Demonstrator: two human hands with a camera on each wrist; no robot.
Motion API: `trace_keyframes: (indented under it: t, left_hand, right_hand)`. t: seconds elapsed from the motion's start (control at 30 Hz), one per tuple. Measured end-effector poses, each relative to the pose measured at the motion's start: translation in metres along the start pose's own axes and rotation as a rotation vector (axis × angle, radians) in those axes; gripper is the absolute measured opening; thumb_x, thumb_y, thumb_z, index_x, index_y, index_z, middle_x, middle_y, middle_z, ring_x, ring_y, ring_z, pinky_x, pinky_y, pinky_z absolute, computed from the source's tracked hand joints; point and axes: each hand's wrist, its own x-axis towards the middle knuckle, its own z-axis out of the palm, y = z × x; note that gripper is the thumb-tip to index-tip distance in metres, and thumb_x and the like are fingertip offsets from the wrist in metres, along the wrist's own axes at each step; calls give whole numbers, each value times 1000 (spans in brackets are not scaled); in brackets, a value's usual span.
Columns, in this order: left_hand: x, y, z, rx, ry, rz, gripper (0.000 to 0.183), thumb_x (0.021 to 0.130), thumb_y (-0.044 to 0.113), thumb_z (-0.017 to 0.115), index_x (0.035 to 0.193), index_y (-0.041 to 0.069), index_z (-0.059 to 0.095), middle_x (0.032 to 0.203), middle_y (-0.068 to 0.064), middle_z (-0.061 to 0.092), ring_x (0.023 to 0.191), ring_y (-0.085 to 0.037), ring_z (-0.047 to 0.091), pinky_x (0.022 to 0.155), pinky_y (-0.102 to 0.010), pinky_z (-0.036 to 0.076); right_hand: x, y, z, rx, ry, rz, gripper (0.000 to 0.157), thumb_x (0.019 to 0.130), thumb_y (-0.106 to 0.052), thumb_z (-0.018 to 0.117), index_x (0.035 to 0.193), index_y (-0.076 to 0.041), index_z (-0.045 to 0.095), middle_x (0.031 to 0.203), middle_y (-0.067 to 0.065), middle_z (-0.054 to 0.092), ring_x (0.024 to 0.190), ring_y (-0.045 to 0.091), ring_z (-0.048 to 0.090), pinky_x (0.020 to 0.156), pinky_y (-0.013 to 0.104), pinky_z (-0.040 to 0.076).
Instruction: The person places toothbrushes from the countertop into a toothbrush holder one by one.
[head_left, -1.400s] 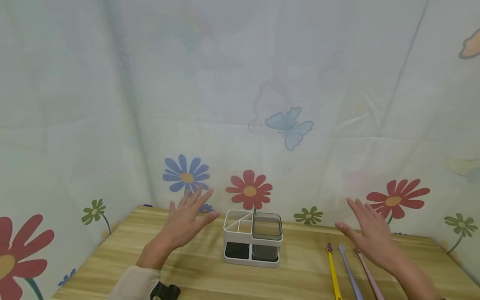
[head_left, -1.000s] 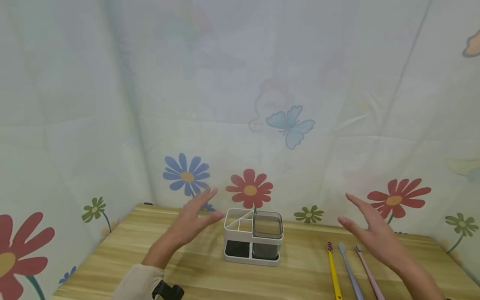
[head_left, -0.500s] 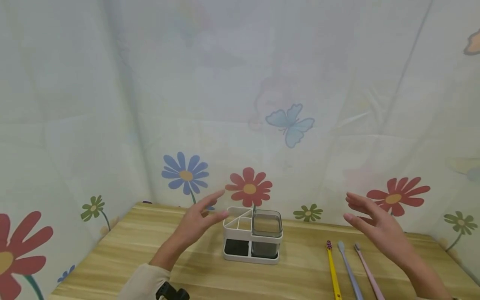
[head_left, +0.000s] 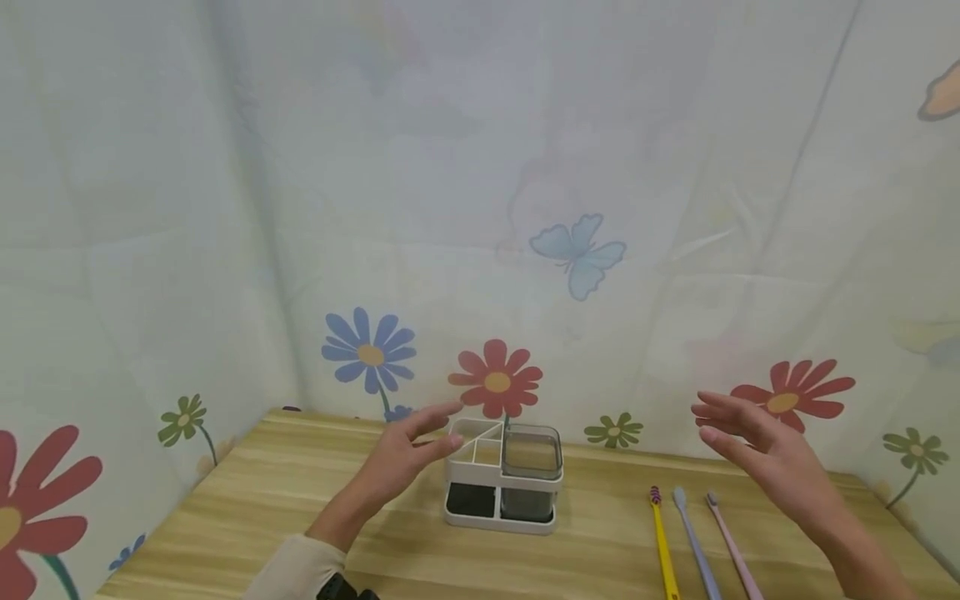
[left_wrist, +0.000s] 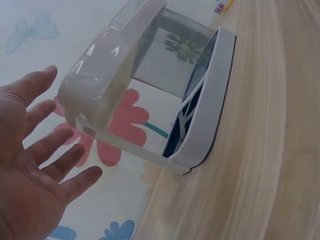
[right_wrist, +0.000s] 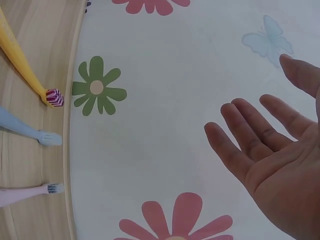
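A white toothbrush holder (head_left: pixel 472 472) with a divided top and a clear grey cup (head_left: pixel 532 454) on its right side stands mid-table. My left hand (head_left: pixel 401 454) is at the holder's left upper edge, fingers spread; in the left wrist view a gap shows between the fingers and the holder. To the right lie three toothbrushes side by side: a yellow one (head_left: pixel 663 546), a blue one (head_left: pixel 697 546) and a pink one (head_left: pixel 734 546). My right hand (head_left: pixel 780 458) hovers above and right of them, its fingers slightly bent and holding nothing.
The wood-grain table (head_left: pixel 592 558) ends at the back against a white curtain (head_left: pixel 450 167) printed with flowers and a butterfly. More curtain closes in the left and right sides. A black band (head_left: pixel 337 587) is on the left wrist.
My left hand has moved right and slightly down, closer to the holder. My right hand has shifted a little right, and its fingers have drawn together. The holder and toothbrushes have stayed put.
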Motion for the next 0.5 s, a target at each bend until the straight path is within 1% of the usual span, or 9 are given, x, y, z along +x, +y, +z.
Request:
trace_keyframes:
  t: [0.1, 0.2, 0.3, 0.5]
  left_hand:
    - [0, -2, 2, 10, -16, 6, 54, 102, 27, 74, 152, 10, 60, 155, -11, 57, 144, -39, 49, 115, -56, 43]
    - [0, -4, 4, 22, -19, 11, 52, 103, 27, 73, 150, 10, 61, 153, -10, 58, 143, -39, 50, 114, -57, 44]
    - [1, -5, 5, 37, -18, 5, 51, 103, 27, 74, 149, 11, 62, 152, -10, 59, 141, -37, 52, 114, -57, 44]
    - [0, -5, 5, 45, -24, -12, 52, 102, 29, 74, 149, 10, 62, 152, -10, 59, 141, -37, 53, 114, -60, 43]
  right_hand:
    - [-2, 3, -3, 24, -2, 8, 49, 109, -20, 63, 156, -11, 52, 134, -11, 69, 116, -5, 64, 87, 15, 54]
    - [-2, 6, -6, 58, -7, 3, 48, 110, -17, 62, 155, -8, 52, 134, -11, 70, 116, 0, 66, 88, 16, 55]
    - [-1, 10, -8, 83, -15, -4, 45, 110, -15, 61, 153, -5, 53, 132, -11, 71, 115, 2, 68, 88, 17, 56]
    - [-2, 22, -14, 143, -49, 9, 42, 110, -12, 60, 151, -5, 56, 130, -9, 73, 111, 5, 71, 88, 21, 58]
